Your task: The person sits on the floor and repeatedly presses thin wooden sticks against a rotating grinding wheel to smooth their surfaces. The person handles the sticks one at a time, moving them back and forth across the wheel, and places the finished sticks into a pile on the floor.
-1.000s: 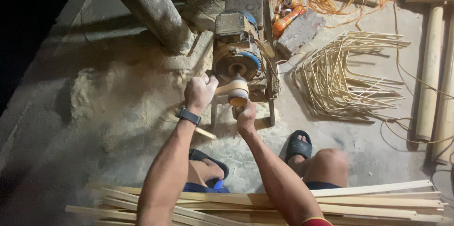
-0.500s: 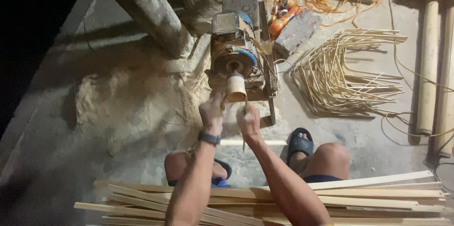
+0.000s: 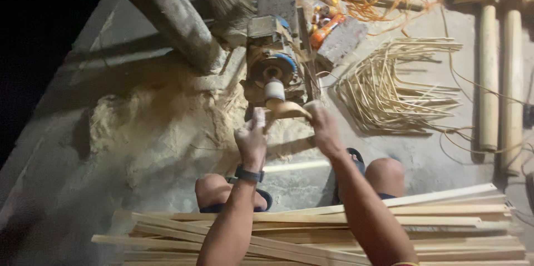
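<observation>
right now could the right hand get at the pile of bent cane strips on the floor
Probably yes: the right hand grips the curved wooden piece beside the bent cane strips, with only bare floor between, but it would have to let go first.

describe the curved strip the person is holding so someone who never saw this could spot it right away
Find the small motor machine on the dusty floor, with its pale cylindrical drum facing the person. Just below the drum, the left hand and right hand hold a curved wooden strip between them. Unlike the straight slats stacked across the knees, it is short and arched.
</observation>
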